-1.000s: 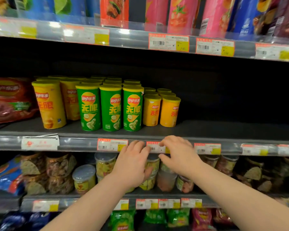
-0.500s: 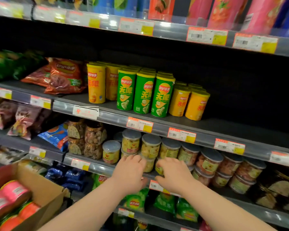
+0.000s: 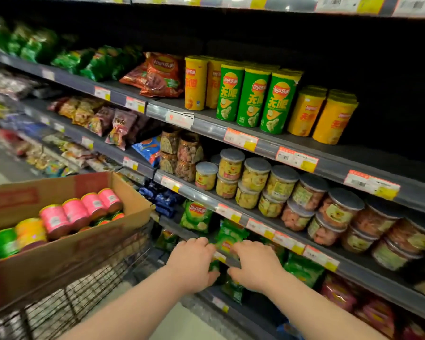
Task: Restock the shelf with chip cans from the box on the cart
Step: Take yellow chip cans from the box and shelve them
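Both hands are low at the near centre, palms down, side by side, a small gap between them. Left hand [image 3: 194, 262]: fingers loosely bent, nothing in it. Right hand [image 3: 257, 266]: fingers relaxed and reaching forward, nothing in it either. They sit over the price-tag rail [image 3: 222, 258] of a low shelf, in front of green chip bags [image 3: 198, 215]. Too blurred to tell if they touch the rail.

The task's chip cans lie on their sides in the cardboard box [image 3: 66, 256], left of the hands and well apart from both. Pink cans [image 3: 80, 212] lie in a row on top, with a yellow can [image 3: 30, 229] and a green can [image 3: 1, 242] nearer the left edge. The box top is open, and its right wall is the side nearest the left hand. The box sits on the wire cart [image 3: 66, 307], which is close beside the shelving.

The target shelf [image 3: 268, 143] is two levels above the hands. Standing upright on it: tall yellow cans [image 3: 195, 84], then tall green cans [image 3: 253, 98], three at the front, then short orange cans [image 3: 329, 119] on the right, with rows running back. Bare shelf board [image 3: 398, 155] shows right of the orange cans to the frame edge. Red chip bags [image 3: 161, 74] lie left of the yellow cans. A dark gap shows over the can tops below the next shelf. One level down from the cans, lidded plastic jars [image 3: 255, 176] are stacked.
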A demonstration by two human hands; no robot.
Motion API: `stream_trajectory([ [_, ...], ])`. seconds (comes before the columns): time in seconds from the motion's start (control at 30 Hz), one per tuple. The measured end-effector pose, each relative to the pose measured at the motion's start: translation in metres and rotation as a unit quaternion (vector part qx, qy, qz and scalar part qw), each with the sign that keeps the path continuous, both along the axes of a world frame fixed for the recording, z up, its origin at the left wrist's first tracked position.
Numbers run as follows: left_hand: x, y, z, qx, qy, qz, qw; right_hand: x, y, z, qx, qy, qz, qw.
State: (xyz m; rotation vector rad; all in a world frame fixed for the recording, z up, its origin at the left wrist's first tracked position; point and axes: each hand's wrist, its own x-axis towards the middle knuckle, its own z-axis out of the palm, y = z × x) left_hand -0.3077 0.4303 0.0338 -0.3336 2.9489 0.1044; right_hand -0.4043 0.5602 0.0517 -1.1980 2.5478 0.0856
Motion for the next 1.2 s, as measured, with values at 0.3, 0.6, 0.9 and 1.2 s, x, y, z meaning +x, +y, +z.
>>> stream_trajectory([
  [0.3,0.079,-0.022,-0.027,0.017,-0.014,0.114,0.993,0.049,-0.028,-0.024,-0.006,-0.039,0.071,0.997],
  [0.6,0.115,-0.092,-0.037,0.042,-0.005,0.160,0.986,0.068,-0.106,-0.035,0.006,-0.044,0.102,0.994],
  [0.9,0.185,-0.225,-0.041,0.050,-0.012,0.230,0.972,0.119,-0.258,-0.042,0.030,-0.042,0.165,0.985],
  [1.2,0.262,-0.328,-0.039,0.066,0.014,0.319,0.945,0.182,-0.379,-0.048,0.036,-0.042,0.237,0.970],
])
